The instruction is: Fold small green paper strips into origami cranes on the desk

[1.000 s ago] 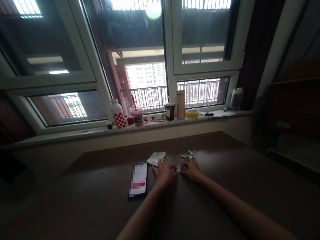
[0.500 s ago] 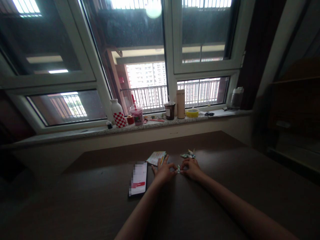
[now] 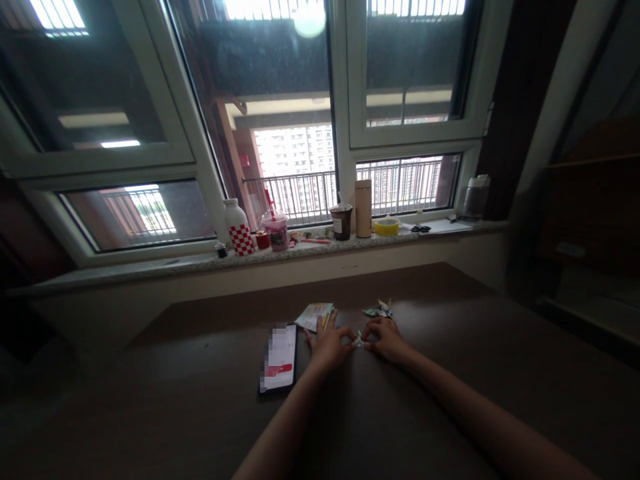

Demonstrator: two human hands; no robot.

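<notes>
A small piece of folded patterned paper [image 3: 359, 339] is pinched between my two hands just above the dark table. My left hand [image 3: 330, 343] grips its left side with thumb and forefinger, the other fingers spread toward a flat printed paper [image 3: 316, 316]. From the other side, my right hand [image 3: 385, 339] holds it with thumb and fingertips, the rest of the fingers curled. Just beyond my right hand lies a folded paper figure [image 3: 381, 308] with pointed tips. A phone [image 3: 280, 360] with a lit screen lies left of my left forearm.
The brown table [image 3: 200, 413] reaches to the wall under the window. Along the stone windowsill [image 3: 200, 262] stand a checkered bottle [image 3: 240, 230], a pink drink cup [image 3: 277, 230], a dark cup [image 3: 342, 221], a tan flask [image 3: 363, 208], yellow tape [image 3: 387, 227] and black scissors [image 3: 421, 229].
The view has shifted very slightly. Both hands stay in place around the small folded paper, which shows a little more between the fingertips.
</notes>
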